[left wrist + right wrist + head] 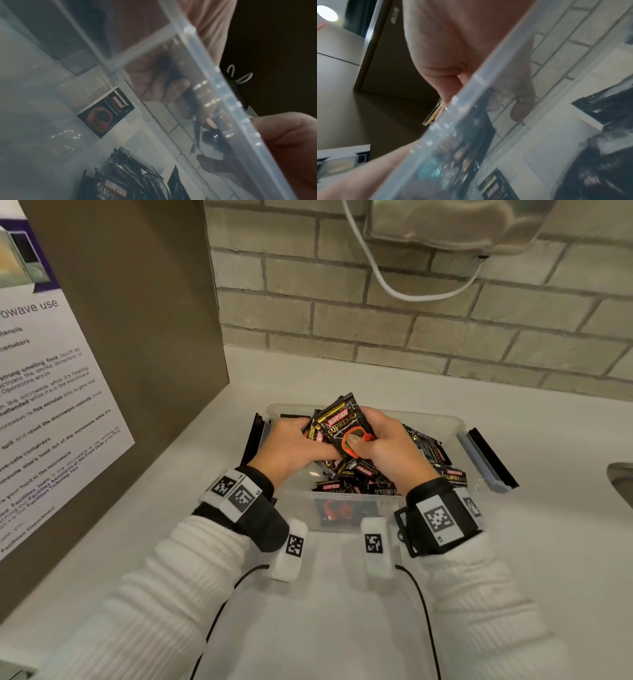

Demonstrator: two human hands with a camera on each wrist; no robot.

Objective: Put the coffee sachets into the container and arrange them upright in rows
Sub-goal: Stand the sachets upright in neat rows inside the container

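Nearest to us lie our two white sleeves (164, 587) on the pale tabletop (342, 628), each wrist strapped with a black band bearing square markers. Just beyond the sleeves sits the clear plastic container (346, 510), its near wall facing us and a loose heap of sachets (363, 474) lying jumbled on its floor, none standing in a row.

Starting at the container's left side, our left hand (291, 445) reaches over the rim with its fingers curled around the left edge of a small fanned stack of black coffee sachets (344, 422). That stack is held tilted above the container's middle, its top corners pointing toward the brick wall (411, 330) behind the container. Our right hand (387, 445) grips the stack's other edge; its thumb presses flat on the orange cup printed on the front sachet, and the remaining fingers wrap behind, hidden from us. So the stack is pinched between both hands, thumbs in front, fingers behind.

At the container's right end, a blue-and-black latch (486, 457) hangs open outward.
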